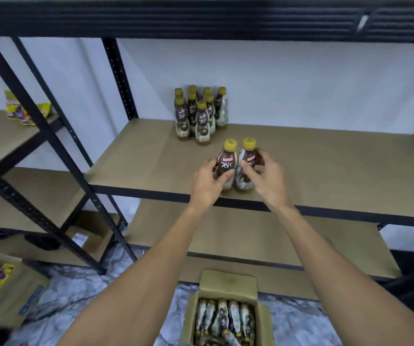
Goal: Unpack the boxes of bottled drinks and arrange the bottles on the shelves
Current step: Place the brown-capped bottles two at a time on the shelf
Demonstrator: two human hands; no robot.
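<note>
Two brown coffee bottles with yellow caps stand upright side by side near the front edge of the tan shelf board [325, 171]. My left hand [208, 182] grips the left bottle [227, 163] around its body. My right hand [267, 176] grips the right bottle [248, 156] the same way. Further back on the same shelf, against the white wall, stands a tight group of several identical bottles [201, 113]. On the floor below me an open cardboard box [228, 283] holds several more bottles lying on their sides.
A lower shelf board [250, 236] lies under the one in use, and a black beam [201, 18] runs overhead. Black uprights [123, 81] divide off a second rack on the left holding snack packets [23, 111]. Another carton [8, 290] sits at the bottom left.
</note>
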